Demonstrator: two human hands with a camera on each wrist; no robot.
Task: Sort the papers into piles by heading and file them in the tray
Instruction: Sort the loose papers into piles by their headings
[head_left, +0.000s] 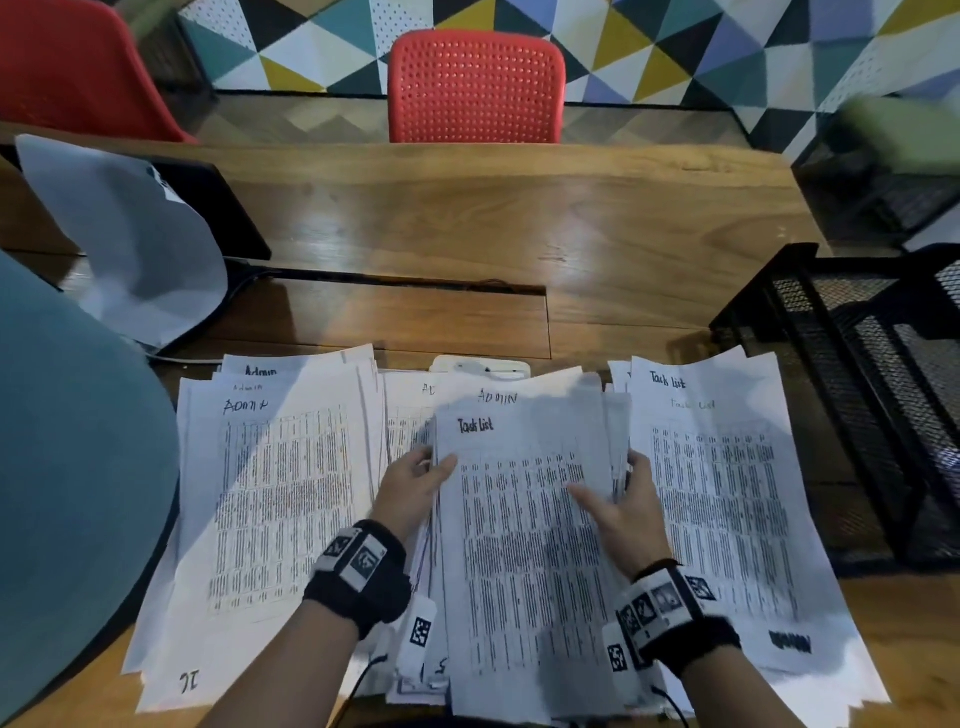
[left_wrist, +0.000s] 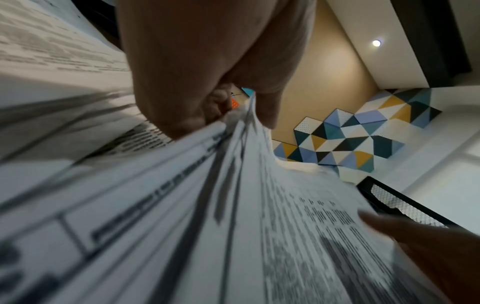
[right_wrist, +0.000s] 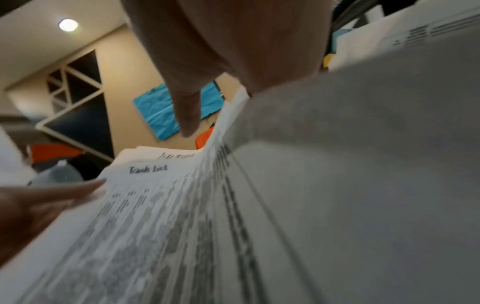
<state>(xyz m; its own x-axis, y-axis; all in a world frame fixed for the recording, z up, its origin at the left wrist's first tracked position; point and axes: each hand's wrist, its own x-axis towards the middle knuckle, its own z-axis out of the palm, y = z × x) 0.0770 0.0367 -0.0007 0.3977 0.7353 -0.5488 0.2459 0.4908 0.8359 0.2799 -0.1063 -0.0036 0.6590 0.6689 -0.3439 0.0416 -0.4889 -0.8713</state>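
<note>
Both hands hold a thick middle stack of printed sheets just above the desk. Its top sheet is headed "Task List", and a sheet headed "Admin" shows behind it. My left hand grips the stack's left edge, thumb on top. At the right edge my right hand grips it, thumb lying across the top sheet. The left wrist view shows the left hand pinching the fanned sheet edges. An "Admin" pile lies to the left, a "Task List" pile to the right.
A black mesh tray stands at the desk's right edge, beside the Task List pile. A white sheet drapes over a dark screen at the back left. A teal rounded object is at the left. A red chair stands behind the wooden desk.
</note>
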